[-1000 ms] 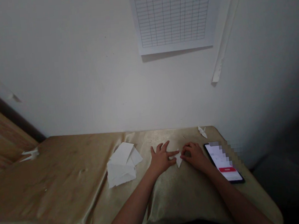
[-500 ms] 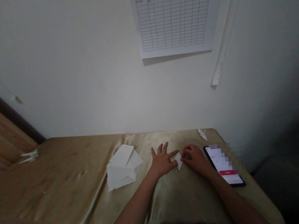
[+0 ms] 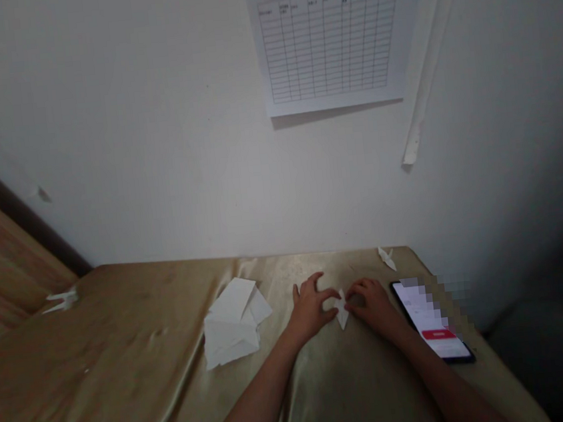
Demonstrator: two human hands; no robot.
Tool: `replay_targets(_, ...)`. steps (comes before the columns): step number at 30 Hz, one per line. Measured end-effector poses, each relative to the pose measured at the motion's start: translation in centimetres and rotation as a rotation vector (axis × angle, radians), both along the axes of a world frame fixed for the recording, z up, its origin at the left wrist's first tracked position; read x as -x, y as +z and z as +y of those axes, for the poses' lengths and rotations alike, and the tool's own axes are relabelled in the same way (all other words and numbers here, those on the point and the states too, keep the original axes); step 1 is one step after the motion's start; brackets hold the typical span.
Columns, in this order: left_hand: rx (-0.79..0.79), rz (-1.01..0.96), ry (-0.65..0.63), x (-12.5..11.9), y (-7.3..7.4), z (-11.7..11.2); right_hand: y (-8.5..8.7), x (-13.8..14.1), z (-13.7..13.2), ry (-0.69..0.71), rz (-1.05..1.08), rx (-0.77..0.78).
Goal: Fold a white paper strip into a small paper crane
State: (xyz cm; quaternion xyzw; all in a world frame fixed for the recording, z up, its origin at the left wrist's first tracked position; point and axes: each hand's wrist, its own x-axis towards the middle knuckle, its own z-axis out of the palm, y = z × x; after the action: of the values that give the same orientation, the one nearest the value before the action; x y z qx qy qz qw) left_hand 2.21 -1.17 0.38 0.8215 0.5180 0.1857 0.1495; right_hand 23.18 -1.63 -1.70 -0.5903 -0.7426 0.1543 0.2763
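Observation:
A small folded piece of white paper (image 3: 342,313) lies on the tan satin-covered table (image 3: 126,361), its point toward me. My left hand (image 3: 310,307) rests on the cloth at its left edge, fingers curled in and pinching the paper. My right hand (image 3: 374,304) is at its right edge, fingers bent and closed on the paper. Both hands touch the same fold, near the back of the table.
A loose pile of white paper sheets (image 3: 233,322) lies left of my hands. A lit phone (image 3: 433,329) lies at the right edge. A small folded paper figure (image 3: 386,258) sits near the back right corner, another (image 3: 61,300) at the far left. A ruled chart (image 3: 331,38) hangs on the wall.
My left fingers, spread flat a second ago, have curled in toward the paper. The camera has tilted slightly, shifting the scene down in the view.

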Motion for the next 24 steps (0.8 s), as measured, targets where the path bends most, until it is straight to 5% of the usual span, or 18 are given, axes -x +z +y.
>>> replay_targets(9, 0.069, -0.001, 0.075, -0.2, -0.5, 0.2, 0.2, -0.5, 0.3, 0.034, 0.007, 0.041)
replay_targets(24, 0.087, 0.116, -0.03, 0.8, -0.4, -0.1, 0.4, -0.5, 0.2, 0.022, 0.025, 0.056)
